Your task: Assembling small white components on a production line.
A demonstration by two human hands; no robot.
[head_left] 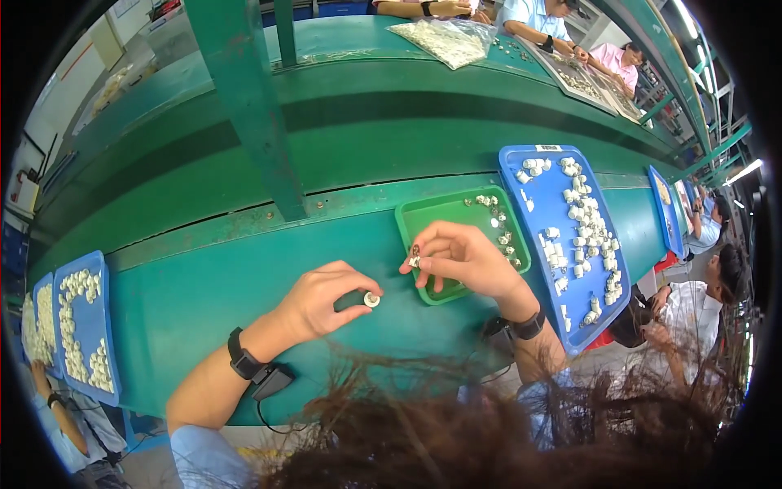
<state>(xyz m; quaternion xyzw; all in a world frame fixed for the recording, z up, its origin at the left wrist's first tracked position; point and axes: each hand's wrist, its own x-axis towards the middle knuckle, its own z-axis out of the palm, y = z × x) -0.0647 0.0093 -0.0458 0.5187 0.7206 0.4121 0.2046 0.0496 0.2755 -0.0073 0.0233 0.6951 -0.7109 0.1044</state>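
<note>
Between the thumb and forefinger of my left hand (319, 301) is a small round white cap (371, 300), held just above the green tabletop (204, 318). My right hand (464, 259) pinches a small part of white and brownish metal (415, 257) at its fingertips, over the left edge of a green tray (414, 213). The two pieces are apart, a short gap between them. Several small white-and-metal parts (505, 238) lie along the far and right sides of the green tray. Part of that tray is hidden under my right hand.
At the right, a blue tray (521, 220) holds many white cylindrical pieces. Another blue tray (114, 359) with white pieces stands far left. A green post (252, 122) rises beyond the table. Across it lies a bag of white parts (446, 42). Other people sit around.
</note>
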